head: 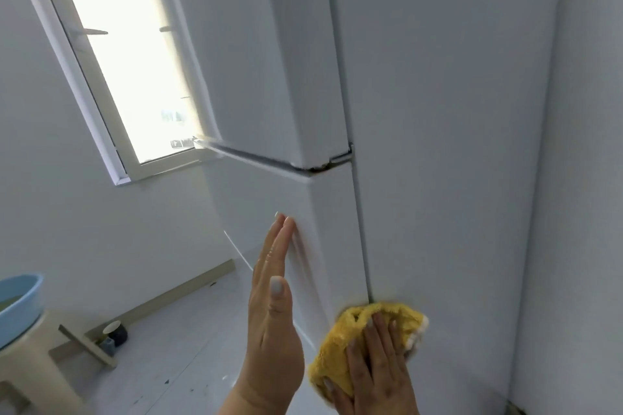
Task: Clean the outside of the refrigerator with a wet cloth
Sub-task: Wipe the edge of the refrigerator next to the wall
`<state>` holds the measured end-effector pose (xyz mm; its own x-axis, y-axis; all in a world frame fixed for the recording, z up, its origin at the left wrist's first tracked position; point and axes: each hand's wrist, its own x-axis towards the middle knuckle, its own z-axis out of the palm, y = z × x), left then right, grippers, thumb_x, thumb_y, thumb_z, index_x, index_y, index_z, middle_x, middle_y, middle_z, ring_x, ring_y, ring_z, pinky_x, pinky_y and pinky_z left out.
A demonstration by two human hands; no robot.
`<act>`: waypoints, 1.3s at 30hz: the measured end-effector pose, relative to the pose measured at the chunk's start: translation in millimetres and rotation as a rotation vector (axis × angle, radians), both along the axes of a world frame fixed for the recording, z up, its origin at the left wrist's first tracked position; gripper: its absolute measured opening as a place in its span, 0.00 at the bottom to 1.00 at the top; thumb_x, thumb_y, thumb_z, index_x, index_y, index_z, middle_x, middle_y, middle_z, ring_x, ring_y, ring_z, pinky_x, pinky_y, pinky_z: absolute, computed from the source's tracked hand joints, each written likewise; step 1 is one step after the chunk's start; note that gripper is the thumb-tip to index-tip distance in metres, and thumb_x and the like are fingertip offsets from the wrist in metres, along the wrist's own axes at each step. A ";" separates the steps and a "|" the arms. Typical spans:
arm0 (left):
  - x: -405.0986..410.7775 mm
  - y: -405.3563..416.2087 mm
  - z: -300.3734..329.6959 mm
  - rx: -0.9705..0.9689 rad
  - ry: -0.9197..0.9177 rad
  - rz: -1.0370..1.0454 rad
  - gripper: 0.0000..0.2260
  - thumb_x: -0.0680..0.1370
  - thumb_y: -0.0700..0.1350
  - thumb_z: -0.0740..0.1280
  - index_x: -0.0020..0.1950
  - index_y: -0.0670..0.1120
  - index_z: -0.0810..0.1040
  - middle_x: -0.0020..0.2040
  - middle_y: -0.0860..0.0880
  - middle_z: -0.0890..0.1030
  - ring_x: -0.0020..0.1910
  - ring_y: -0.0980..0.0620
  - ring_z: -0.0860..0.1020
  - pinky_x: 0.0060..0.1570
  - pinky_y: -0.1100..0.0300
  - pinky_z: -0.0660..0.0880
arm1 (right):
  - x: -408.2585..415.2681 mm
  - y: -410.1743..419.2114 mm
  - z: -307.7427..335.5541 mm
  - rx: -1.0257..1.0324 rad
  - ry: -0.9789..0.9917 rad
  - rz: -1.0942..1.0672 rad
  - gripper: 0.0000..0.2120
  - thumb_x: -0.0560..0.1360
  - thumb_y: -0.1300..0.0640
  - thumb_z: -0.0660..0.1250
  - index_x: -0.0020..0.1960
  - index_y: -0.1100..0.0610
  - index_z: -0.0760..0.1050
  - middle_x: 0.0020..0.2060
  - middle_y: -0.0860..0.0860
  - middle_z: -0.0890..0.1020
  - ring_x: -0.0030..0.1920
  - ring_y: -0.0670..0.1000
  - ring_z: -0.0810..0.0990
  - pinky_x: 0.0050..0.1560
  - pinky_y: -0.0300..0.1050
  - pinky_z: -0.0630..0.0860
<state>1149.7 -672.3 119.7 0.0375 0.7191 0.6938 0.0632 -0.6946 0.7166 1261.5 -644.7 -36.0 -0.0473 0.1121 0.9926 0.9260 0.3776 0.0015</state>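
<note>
Right, one white refrigerator (421,111) fills the view, two doors stacked, no brand or writing readable. One window (111,54) glows beyond its front. One blue basin (20,307) sits on one beige stool (30,357) by the floor's left edge. Two hands: left hand (273,307) flat, fingers straight and together, against the lower door's front; right hand (377,367) spread, pressing one yellow cloth (340,344) on the fridge's side panel, beside the door edge.
</note>
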 end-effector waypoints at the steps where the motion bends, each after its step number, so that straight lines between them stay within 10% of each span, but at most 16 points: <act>1: -0.7 1.3 -5.9 0.027 0.004 0.001 0.30 0.77 0.70 0.48 0.74 0.58 0.67 0.76 0.58 0.65 0.77 0.58 0.58 0.74 0.53 0.54 | -0.9 -1.3 -3.6 -0.010 0.007 0.010 0.27 0.77 0.41 0.56 0.71 0.55 0.60 0.77 0.57 0.55 0.75 0.60 0.57 0.74 0.59 0.56; 17: 8.9 6.0 -183.9 0.138 -0.067 -0.057 0.32 0.76 0.71 0.50 0.73 0.54 0.67 0.75 0.57 0.67 0.76 0.58 0.60 0.75 0.54 0.53 | 1.4 -7.6 -127.9 -0.127 0.024 0.104 0.32 0.81 0.41 0.49 0.78 0.54 0.44 0.78 0.52 0.47 0.77 0.56 0.49 0.75 0.57 0.49; 28: 10.4 3.3 -192.8 0.045 -0.113 -0.113 0.22 0.81 0.59 0.49 0.72 0.54 0.67 0.74 0.59 0.67 0.75 0.64 0.60 0.71 0.70 0.57 | 6.4 -15.0 -151.4 -0.191 0.011 0.165 0.32 0.80 0.41 0.50 0.78 0.53 0.45 0.78 0.51 0.48 0.77 0.56 0.50 0.74 0.56 0.51; 39: 7.1 -0.6 -193.9 -0.006 -0.113 -0.158 0.25 0.80 0.58 0.45 0.74 0.52 0.64 0.76 0.57 0.65 0.75 0.65 0.59 0.75 0.65 0.53 | 4.9 -21.2 -190.8 -0.252 -0.008 0.250 0.28 0.82 0.44 0.48 0.78 0.52 0.44 0.78 0.50 0.46 0.77 0.55 0.47 0.74 0.55 0.50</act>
